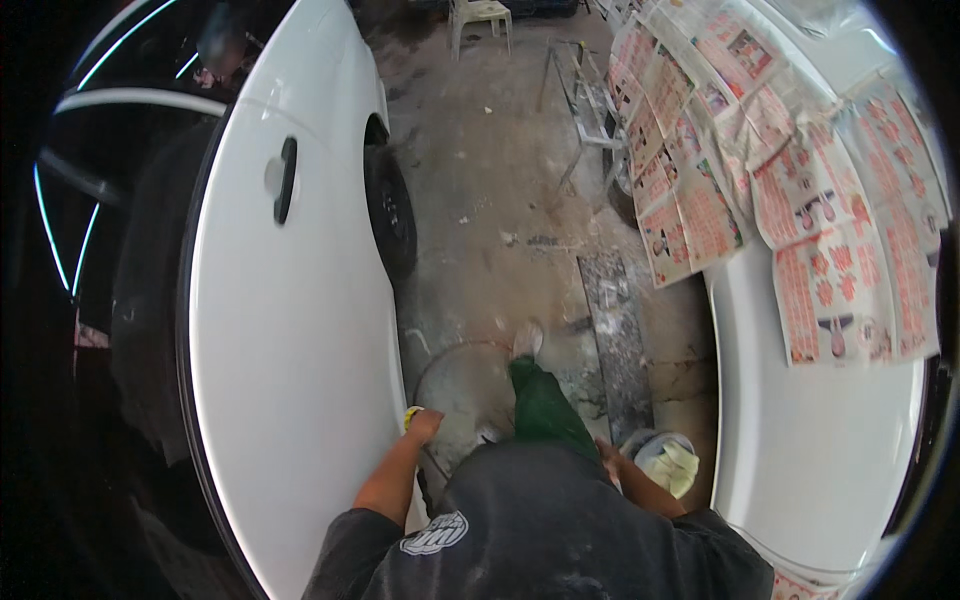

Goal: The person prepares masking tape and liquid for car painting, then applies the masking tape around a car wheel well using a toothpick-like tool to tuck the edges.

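My left hand hangs beside the lower part of a white car door panel. Its fingers look curled closed, and what they hold, if anything, is hidden. A small yellow band-like thing shows at the wrist side of that hand; whether it is worn or held I cannot make out. Down at my right thigh is my right hand, partly covered by my dark shirt, with its fingers not clearly visible. My green trouser leg is stretched forward on the floor.
A bucket with a pale yellow cloth stands right of me. Beyond it, a white car body carries printed paper sheets. A dark plank, a thin hose, a metal stand and a plastic chair are around.
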`<action>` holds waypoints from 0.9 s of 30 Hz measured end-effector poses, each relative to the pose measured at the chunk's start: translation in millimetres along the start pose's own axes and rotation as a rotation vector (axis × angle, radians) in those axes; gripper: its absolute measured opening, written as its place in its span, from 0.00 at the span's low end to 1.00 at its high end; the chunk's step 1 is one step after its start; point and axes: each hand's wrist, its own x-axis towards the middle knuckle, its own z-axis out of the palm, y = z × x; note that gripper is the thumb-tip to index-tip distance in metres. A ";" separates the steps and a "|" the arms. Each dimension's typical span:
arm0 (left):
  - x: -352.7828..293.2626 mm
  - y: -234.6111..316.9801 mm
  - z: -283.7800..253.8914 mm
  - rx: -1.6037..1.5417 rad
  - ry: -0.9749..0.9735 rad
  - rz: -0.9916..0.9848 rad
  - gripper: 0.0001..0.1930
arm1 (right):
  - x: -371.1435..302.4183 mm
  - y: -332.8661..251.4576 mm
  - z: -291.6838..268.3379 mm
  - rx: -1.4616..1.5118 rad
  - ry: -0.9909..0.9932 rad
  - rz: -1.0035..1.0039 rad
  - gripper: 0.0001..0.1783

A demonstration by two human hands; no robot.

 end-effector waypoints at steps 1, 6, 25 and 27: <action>31.2 3.9 0.4 -0.025 0.030 0.031 0.16 | 4.6 -5.3 -9.8 -0.034 0.002 0.046 0.43; 125.3 -15.2 -10.7 -0.337 -0.008 -0.168 0.17 | 53.4 -95.5 -36.4 -0.218 -0.008 0.137 0.43; 568.3 -179.8 -392.2 -0.601 0.253 -0.507 0.15 | 219.2 -858.8 -30.3 -1.103 0.183 -0.576 0.32; 604.0 -261.8 -422.1 -0.404 0.326 -0.285 0.15 | 205.2 -946.4 7.3 -0.760 0.103 -0.624 0.28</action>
